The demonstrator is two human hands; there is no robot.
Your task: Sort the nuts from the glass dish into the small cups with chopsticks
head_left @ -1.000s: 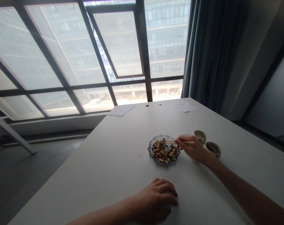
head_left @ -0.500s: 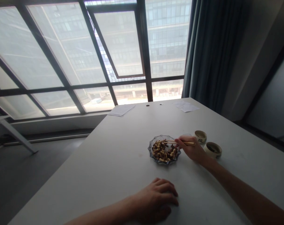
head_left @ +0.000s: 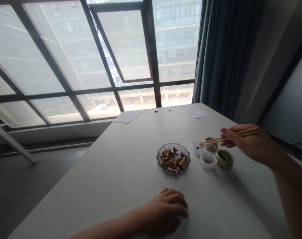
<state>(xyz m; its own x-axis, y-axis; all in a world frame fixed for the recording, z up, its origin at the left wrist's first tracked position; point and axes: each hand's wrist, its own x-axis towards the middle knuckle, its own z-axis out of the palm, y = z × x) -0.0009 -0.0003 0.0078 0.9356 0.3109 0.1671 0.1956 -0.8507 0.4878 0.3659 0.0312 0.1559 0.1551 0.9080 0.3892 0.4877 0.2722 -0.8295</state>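
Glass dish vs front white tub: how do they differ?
The glass dish is clear with a scalloped rim; the white tub is opaque and squarish. The dish is clearly larger. The dish is heaped with tan and dark pieces; the tub holds only a few. Both are open-topped and sit on the white table.

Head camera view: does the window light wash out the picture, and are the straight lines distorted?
In the head view, the window is bright and hazy, so the buildings outside look pale; the left hand and the right hand with its chopsticks look dimmer but stay sharp enough; the window frames lean and bend, as with a wide lens.
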